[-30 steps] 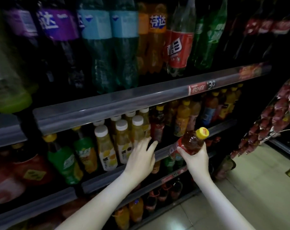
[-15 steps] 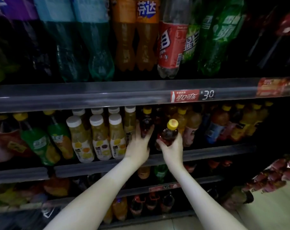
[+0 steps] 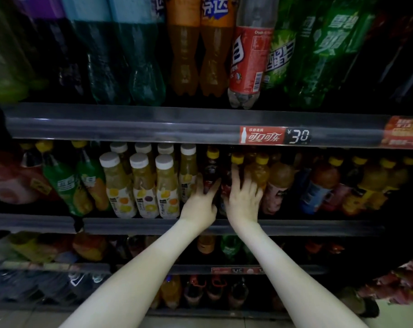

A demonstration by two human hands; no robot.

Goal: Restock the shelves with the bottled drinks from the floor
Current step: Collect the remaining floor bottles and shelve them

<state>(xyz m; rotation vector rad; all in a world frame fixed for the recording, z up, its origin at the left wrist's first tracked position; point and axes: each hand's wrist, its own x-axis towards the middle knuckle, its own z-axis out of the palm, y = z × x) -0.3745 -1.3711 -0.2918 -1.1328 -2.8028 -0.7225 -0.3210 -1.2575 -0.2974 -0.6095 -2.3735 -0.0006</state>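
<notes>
Middle shelf point(image 3: 319, 227), front row. The right grip point(image 3: 244, 197), a bare hand, lies with fingers straight and spread against a yellow-capped dark tea bottle point(image 3: 226, 183). The bottle stands upright on the shelf between the white-capped juice bottles point(image 3: 167, 185) and the orange drinks point(image 3: 259, 172). The left grip point(image 3: 200, 202), fingers likewise straight, touches the neighbouring dark bottle point(image 3: 211, 171). Neither clasps anything.

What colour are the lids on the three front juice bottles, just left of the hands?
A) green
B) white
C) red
B: the juice bottles beside the left hand all have white lids.
</notes>
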